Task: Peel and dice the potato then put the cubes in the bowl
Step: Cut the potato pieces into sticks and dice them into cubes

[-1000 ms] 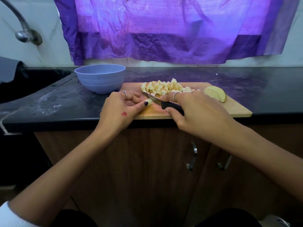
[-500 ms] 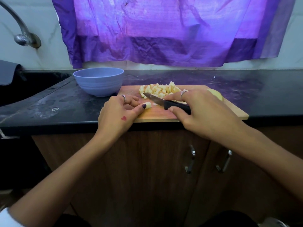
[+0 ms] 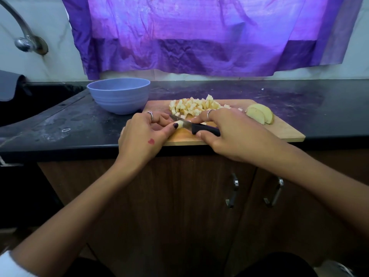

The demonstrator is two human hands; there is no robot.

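Left hand [image 3: 142,134] pinching potato piece [image 3: 179,124], right hand [image 3: 229,129] gripping knife [image 3: 196,127]

Wooden cutting board [image 3: 279,130], glossy black stone counter [image 3: 319,108], matt plastic bowl [image 3: 119,98], creased purple cloth [image 3: 189,33]

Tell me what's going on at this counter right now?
A person is dicing potato on a wooden cutting board. The right hand grips a black-handled knife, its blade at a small potato piece that the left hand pinches in place. A pile of cubes sits at the back of the board, and two larger slices wait uncut on its right. The blue bowl stands beside the board; no cubes show in it.
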